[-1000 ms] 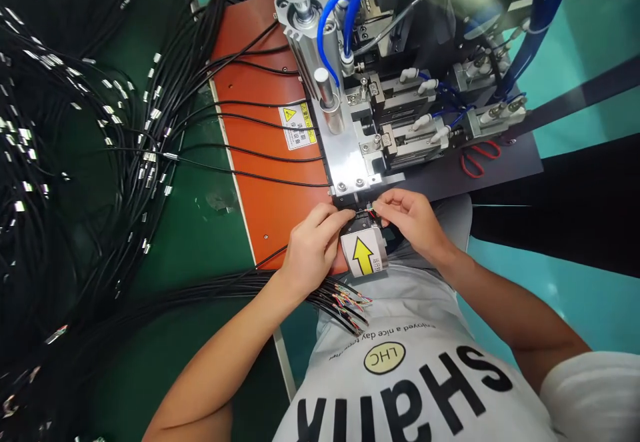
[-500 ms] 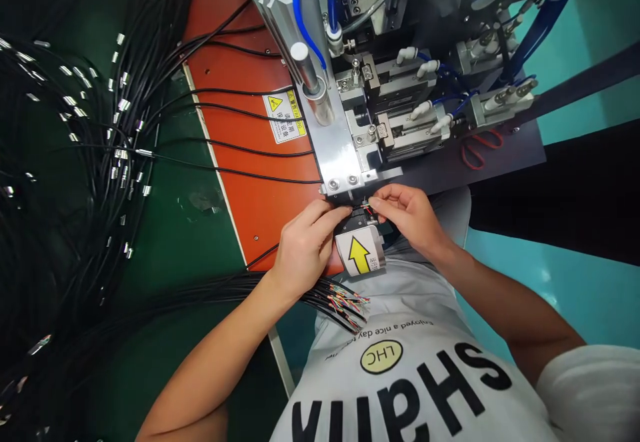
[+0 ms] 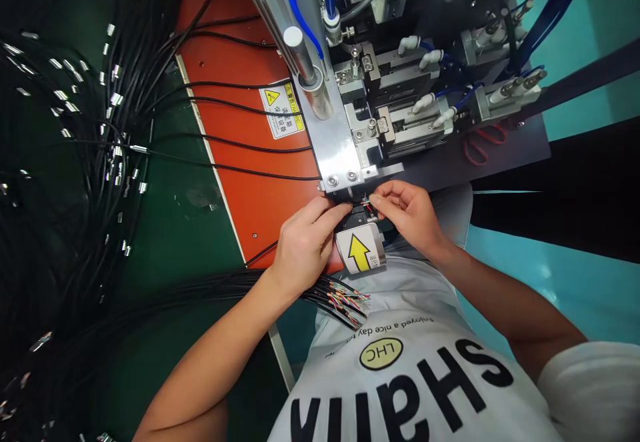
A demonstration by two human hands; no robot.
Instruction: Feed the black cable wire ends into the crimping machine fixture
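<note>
At the front end of the machine (image 3: 333,152), my left hand (image 3: 306,239) is closed, with thumb and forefinger pinched on the end of a black cable (image 3: 263,253). Just to its right, my right hand (image 3: 407,212) pinches the thin coloured wires (image 3: 367,203) that come out of that cable. The fingertips of both hands are close together, over a small dark fixture (image 3: 357,219). Below the fixture is a round metal part with a yellow arrow label (image 3: 359,250). The wire tips are too small to make out clearly.
A bundle of black cables with stripped coloured ends (image 3: 347,302) lies by my left wrist. Many cables with metal plugs (image 3: 117,99) cover the green table (image 3: 195,222) at left. Pneumatic cylinders (image 3: 413,129) and blue hoses (image 3: 553,19) stand at right. An orange board (image 3: 265,202) lies under the machine.
The view has shifted slightly. Both hands stay nearly in place at the fixture, with the fingers of the right hand shifted very slightly.
</note>
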